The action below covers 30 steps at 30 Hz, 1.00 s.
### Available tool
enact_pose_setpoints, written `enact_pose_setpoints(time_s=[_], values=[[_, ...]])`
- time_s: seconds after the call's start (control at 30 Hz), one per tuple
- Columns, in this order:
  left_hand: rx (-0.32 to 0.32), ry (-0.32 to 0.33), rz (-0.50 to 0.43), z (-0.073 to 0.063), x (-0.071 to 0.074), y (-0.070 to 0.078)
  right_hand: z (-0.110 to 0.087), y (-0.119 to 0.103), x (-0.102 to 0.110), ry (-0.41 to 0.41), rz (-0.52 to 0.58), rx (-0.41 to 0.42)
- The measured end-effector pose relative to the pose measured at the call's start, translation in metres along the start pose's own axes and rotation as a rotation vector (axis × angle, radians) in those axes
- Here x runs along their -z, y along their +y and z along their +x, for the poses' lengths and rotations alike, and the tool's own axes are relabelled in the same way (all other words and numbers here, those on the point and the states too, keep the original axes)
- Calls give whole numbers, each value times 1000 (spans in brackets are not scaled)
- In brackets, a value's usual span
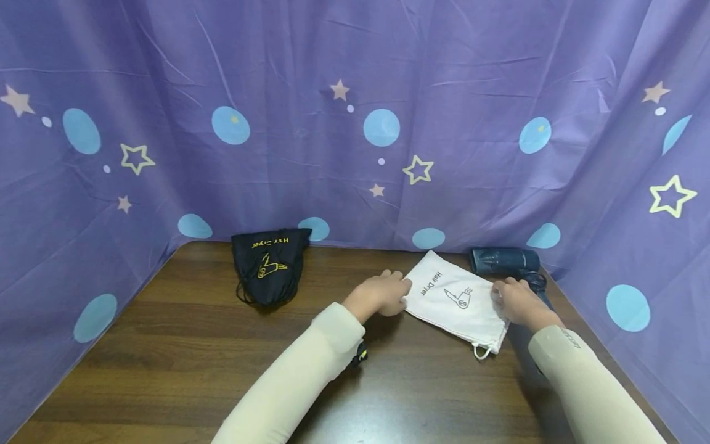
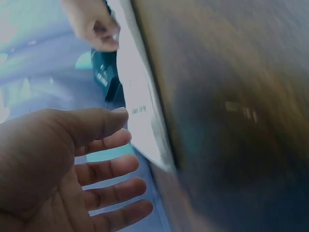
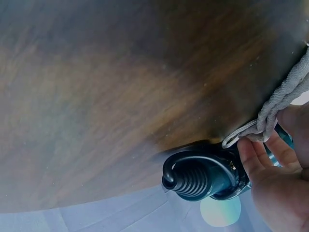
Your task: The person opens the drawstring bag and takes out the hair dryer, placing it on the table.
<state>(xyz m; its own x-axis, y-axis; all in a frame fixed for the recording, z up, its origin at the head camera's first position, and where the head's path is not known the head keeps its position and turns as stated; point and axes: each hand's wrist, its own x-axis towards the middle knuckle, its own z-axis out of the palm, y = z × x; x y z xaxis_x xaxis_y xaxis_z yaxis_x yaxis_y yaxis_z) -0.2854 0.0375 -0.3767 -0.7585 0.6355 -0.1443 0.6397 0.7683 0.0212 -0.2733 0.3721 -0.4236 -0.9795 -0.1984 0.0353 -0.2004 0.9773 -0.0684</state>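
A white cloth drawstring bag (image 1: 452, 302), printed "Hair Dryer" with a dryer outline, lies slanted on the table's right half. My right hand (image 1: 521, 303) pinches its right edge; the right wrist view shows thumb and fingers (image 3: 251, 157) at the bunched cord end. At the left edge is my left hand (image 1: 384, 293), its fingers spread and fairly straight in the left wrist view, thumb tip (image 2: 120, 113) overlapping the bag there. Just beyond the right hand lies a dark blue hair dryer (image 1: 503, 261), its handle partly hidden by that hand.
A black drawstring bag (image 1: 272, 268) with yellow hair dryer print lies at the back left of the wooden table (image 1: 183, 345). A purple curtain (image 1: 310, 123) with stars and dots hangs behind the table and along both sides. Something small, black and yellow (image 1: 360, 354) shows beside the left sleeve.
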Motion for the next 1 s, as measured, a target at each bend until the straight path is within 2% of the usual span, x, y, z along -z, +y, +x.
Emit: enact_pose_setpoints(time_s=[0.2, 0.53, 0.77, 1.0], values=[[29, 47, -71, -23, 1, -32, 1, -1, 1, -12, -11, 5], [133, 96, -188, -61, 1, -80, 2, 3, 0, 14, -43, 28], [197, 176, -210, -84, 4, -107, 0, 4, -1, 37, -53, 49], [265, 231, -241, -101, 1, -130, -2, 2, 0, 32, -49, 42]])
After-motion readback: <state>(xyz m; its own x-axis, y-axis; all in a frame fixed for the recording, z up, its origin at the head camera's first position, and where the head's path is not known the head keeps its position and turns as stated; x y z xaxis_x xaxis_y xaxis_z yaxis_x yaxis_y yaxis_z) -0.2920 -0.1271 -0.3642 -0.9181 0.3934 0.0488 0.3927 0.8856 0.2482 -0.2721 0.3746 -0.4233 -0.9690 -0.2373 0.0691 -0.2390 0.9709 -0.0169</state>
